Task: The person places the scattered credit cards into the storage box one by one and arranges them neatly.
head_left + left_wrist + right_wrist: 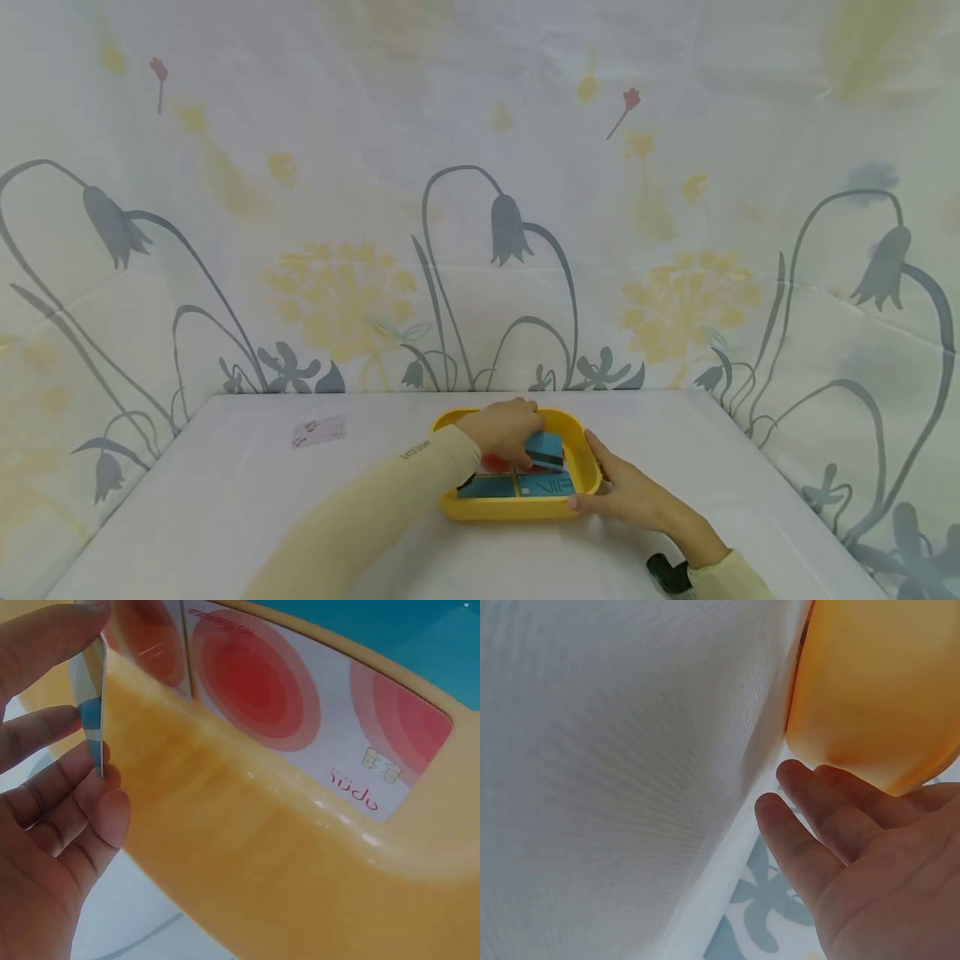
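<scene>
A yellow tray point(457, 502) sits mid-table with cards laid flat in it, blue ones point(551, 484) and one with red circles point(300, 697). My left hand point(501, 433) reaches over the tray and pinches a blue-edged card point(546, 451) between thumb and fingers. In the left wrist view that card point(93, 727) shows edge-on above the tray's wall point(247, 847). My right hand point(626, 492) lies against the tray's right front corner. Its fingers point(817, 825) are fairly straight and touch the outer wall point(877, 682).
A small pale card point(318, 432) lies alone on the white tablecloth point(225, 500), left of the tray. A flower-printed curtain point(480, 208) closes off the back and both sides. A black wrist device point(667, 573) sits on my right forearm.
</scene>
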`<state>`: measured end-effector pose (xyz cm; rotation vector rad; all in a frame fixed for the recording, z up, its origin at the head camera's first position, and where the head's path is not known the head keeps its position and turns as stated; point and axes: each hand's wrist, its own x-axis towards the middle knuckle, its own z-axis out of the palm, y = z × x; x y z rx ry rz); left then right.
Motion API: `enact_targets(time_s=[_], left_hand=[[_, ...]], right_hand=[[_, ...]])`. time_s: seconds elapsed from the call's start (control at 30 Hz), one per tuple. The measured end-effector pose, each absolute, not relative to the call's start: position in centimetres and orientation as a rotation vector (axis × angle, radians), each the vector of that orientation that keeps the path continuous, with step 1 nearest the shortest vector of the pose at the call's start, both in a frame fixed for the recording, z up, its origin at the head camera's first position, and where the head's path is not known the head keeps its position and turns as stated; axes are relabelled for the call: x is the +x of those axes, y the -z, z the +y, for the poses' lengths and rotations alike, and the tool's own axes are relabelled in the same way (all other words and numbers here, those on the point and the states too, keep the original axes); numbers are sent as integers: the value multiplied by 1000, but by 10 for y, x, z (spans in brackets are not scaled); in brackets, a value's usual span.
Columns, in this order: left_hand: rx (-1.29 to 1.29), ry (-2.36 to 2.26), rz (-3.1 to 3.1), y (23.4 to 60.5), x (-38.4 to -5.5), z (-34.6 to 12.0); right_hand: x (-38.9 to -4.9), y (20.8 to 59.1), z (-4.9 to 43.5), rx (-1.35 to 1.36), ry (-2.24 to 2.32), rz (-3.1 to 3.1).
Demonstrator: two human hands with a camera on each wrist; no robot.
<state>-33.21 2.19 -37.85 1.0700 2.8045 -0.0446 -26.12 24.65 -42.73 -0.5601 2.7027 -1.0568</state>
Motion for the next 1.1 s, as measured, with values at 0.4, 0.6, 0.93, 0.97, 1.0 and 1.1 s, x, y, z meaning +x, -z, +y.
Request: enact_targets(time_s=[0.4, 0.6, 0.93, 0.97, 1.0, 1.1], left_hand=[[1077, 89, 2812, 390, -332, 24], [1069, 96, 2829, 393, -331, 25], [1082, 9, 2814, 396, -332, 22], [1076, 5, 2814, 396, -332, 22], [1075, 4, 2814, 397, -332, 22], [1078, 23, 2817, 399, -333, 22]], right_hand=[[-261, 427, 246, -574, 1059, 2702], [-261, 428, 247, -577, 1060, 2705], [-261, 427, 246, -570, 1047, 2717], [-261, 427, 246, -568, 1047, 2719], [-260, 427, 246, -564, 1047, 2717], [-260, 426, 246, -554, 1052, 2712]])
